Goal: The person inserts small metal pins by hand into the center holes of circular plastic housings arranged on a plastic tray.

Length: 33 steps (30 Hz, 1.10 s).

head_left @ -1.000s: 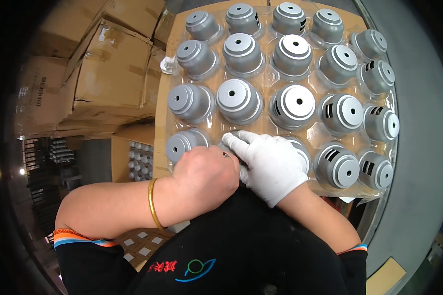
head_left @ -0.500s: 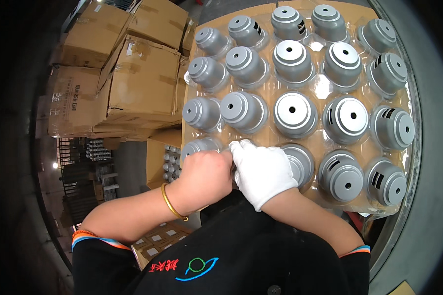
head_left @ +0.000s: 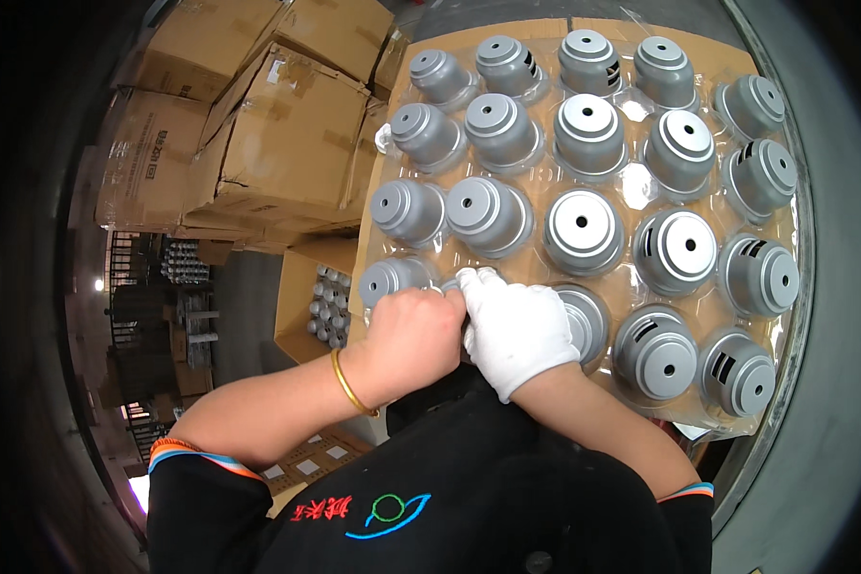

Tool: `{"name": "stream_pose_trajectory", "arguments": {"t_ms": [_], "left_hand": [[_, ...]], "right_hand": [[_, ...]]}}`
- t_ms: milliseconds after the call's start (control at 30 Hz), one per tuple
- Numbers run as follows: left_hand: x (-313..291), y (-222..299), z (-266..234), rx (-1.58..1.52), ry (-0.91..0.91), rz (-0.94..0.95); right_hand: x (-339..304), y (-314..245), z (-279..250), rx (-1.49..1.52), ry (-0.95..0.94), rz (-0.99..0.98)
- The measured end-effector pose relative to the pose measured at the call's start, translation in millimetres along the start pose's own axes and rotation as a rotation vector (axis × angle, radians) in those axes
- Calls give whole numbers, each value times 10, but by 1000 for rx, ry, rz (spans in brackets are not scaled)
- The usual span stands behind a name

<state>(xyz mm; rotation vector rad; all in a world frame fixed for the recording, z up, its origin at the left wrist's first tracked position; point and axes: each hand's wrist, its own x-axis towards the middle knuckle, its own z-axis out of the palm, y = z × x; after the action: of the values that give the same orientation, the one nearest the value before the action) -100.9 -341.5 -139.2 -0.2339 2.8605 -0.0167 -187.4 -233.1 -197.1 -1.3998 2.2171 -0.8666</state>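
Head view is taking in a tall stack of brown cartons [head_left: 287,143] that is standing on the far left. To its right, a cardboard sheet [head_left: 536,31] is lying under a clear plastic tray [head_left: 637,191], which is catching bright glare from above. On the near side, a person is leaning in, wearing a black shirt [head_left: 584,488] with orange, blue and white sleeve bands. Left of the tray, an open carton [head_left: 295,292] is holding many small silver parts [head_left: 330,306].

Both hands are working close together over the tray's nearest row. The right hand [head_left: 521,325], in a white glove, is reaching forward with its fingers close together. The bare left hand [head_left: 411,335] is curling its fingers into a fist right up against the glove. I cannot tell what either hand is gripping, as their backs are hiding the fingertips.

Grey metal cups [head_left: 584,230] are sitting in rows across the tray, their stepped ends facing up or tilting outward. One in the nearest row is sitting just left of the hands, another just right, partly covered by the glove. A gold bangle [head_left: 349,387] is circling the left wrist, and small black patches [head_left: 724,366] are marking several cups.
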Motion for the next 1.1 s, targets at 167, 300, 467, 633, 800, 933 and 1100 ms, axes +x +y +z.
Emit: {"name": "stream_pose_trajectory", "arguments": {"t_ms": [167, 300, 467, 633, 800, 933, 1100], "left_hand": [[124, -80, -61, -111, -162, 24], [4, 28, 38, -1, -46, -59], [130, -142, -6, -81, -129, 34], [30, -74, 67, -78, -23, 8], [41, -138, 118, -137, 50, 37], [16, -213, 189, -183, 62, 97], [28, -224, 126, -186, 85, 143]], "right_hand": [[13, 7, -27, 23, -76, 32], [-22, 26, 50, 13, 43, 3], [-3, 16, -5, 31, -1, 18], [9, 30, 54, 20, 13, 10], [22, 9, -24, 29, -16, 45], [31, -71, -85, 33, -60, 87], [1, -96, -138, 29, -27, 73]]}}
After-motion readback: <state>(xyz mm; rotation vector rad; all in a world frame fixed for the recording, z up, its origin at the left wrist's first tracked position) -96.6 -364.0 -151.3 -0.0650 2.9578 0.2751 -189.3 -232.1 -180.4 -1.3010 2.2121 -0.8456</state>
